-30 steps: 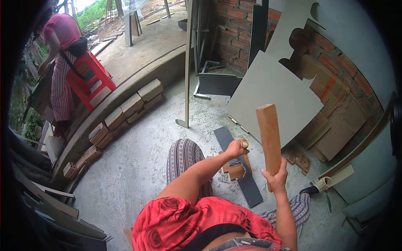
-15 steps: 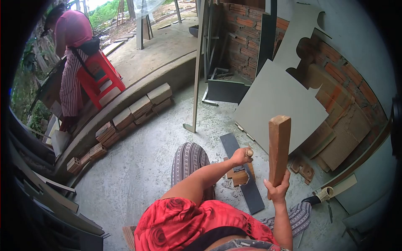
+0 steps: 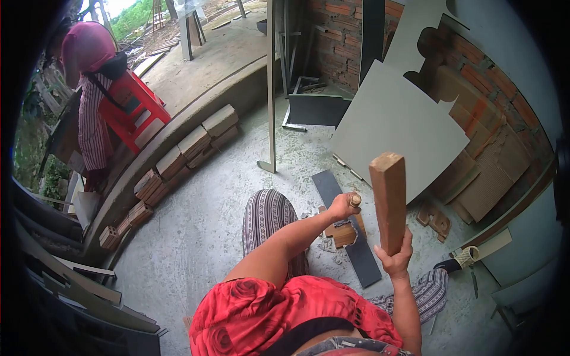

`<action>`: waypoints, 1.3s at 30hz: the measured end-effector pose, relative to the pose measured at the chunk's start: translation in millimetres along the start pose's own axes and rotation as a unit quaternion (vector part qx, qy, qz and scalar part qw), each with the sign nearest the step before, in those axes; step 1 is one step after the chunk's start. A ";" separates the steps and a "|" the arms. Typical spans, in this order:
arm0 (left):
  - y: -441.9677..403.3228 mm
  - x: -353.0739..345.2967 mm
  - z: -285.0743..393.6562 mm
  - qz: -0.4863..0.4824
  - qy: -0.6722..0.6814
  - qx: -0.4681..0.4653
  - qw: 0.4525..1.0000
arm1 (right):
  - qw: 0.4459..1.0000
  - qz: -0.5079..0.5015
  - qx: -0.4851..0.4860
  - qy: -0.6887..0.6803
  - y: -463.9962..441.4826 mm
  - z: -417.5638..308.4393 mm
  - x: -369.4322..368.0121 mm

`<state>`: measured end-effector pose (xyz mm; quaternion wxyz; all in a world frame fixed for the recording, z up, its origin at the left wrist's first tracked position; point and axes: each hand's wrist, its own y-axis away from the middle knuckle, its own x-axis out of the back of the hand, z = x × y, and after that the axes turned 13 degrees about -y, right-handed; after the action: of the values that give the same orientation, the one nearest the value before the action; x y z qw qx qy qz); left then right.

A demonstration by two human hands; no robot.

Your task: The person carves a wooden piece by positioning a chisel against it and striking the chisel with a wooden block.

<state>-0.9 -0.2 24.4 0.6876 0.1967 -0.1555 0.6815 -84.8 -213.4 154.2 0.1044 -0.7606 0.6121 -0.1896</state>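
Observation:
My left hand (image 3: 342, 207) is wrapped round the upright wooden handle of a chisel (image 3: 354, 200); its round butt end faces up and its blade is hidden below the hand. Beneath it, a brown wooden piece (image 3: 344, 236) with a jagged cut edge lies across a dark flat board (image 3: 363, 266) on the floor. Pale chips (image 3: 326, 244) are scattered around the piece. In my right hand (image 3: 396, 256) a thick, squared wooden block (image 3: 389, 199) is gripped by its lower end and held up, apart from the chisel, to its right.
A carved wooden piece (image 3: 433, 221) lies at right, near a large pale panel (image 3: 401, 130) and cardboard (image 3: 496, 178). A narrow upright post (image 3: 271, 89) stands ahead. Bricks (image 3: 193, 145) line a ledge at left; beyond it a person (image 3: 89, 47) is by a red stool (image 3: 139, 110).
The view has shifted slightly, so the surroundings sit higher in the picture. The block in my right hand has come up a little and its top looks nearer. My left hand keeps its hold on the chisel.

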 end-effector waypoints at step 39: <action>19.3 3.0 0.2 -0.123 -0.154 -0.023 0.980 | 0.857 -0.039 -0.323 0.399 45.1 173.5 34.7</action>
<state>-20.1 2.2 27.2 0.7382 0.3012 -0.2501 0.5493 -46.6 -270.1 -15.1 -0.4080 -0.6340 0.5980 -0.2722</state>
